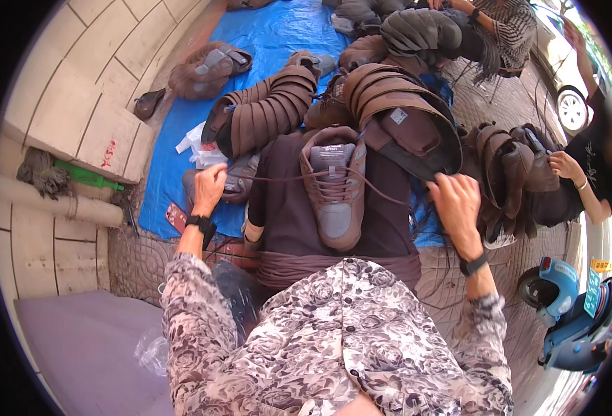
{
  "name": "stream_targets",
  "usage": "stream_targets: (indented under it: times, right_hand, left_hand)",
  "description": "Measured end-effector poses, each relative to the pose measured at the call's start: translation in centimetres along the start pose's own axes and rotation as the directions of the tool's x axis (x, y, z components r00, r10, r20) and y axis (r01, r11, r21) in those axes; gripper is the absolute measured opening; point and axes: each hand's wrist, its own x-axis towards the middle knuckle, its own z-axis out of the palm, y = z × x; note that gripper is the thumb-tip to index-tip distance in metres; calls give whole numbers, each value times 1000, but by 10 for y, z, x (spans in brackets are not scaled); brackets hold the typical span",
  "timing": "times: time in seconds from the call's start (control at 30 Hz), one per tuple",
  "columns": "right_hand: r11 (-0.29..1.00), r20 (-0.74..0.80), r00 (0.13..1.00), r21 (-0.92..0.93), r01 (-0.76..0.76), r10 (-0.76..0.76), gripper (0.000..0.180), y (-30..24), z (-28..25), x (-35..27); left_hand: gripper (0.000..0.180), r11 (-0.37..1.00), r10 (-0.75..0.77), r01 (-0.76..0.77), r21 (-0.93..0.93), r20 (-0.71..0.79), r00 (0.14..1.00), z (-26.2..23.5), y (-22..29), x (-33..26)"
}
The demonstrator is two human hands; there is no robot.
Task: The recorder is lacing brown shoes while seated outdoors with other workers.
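Left hand (210, 188) gripping the lace (272, 179), right hand (457, 202) curled, hold unclear: apparently lacing the shoe (338, 220) between them, next needing even tension.

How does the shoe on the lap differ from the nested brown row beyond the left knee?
The shoe is a single item; the nested row is many overlapping pieces. The shoe rests on the lap, toe toward the patterned shirt; the row lies beyond, over the blue sheet. The shoe has a grey toe; the row shows mostly brown curved edges. Both include brown.

A blue scooter (562, 302) and a car (554, 66) stand at right.
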Motion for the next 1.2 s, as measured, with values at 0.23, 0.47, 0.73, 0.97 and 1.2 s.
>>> stream_targets:
  times: [0.23,0.47,0.73,0.97,1.2]
  right_hand:
    - [381,426,853,766,-517,302,20,-53,71,34]
    - [294,547,799,743,-601,249,10,-64,75,41]
    - [421,545,784,663,-620,296,13,-63,72,41]
    - [396,524,795,689,-607,307,13,-62,77,42]
    - [479,479,826,674,-563,296,12,-68,71,46]
  left_hand:
    - [18,803,-139,59,-592,-90,986,30,96,62]
    - [13,617,15,154,-771,208,978,27,172,48]
    - [13,682,218,214,-699,474,853,46,223,40]
    - [12,816,285,-4,-578,395,873,65,229,35]
    - [14,752,216,140,-644,442,871,68,225,35]
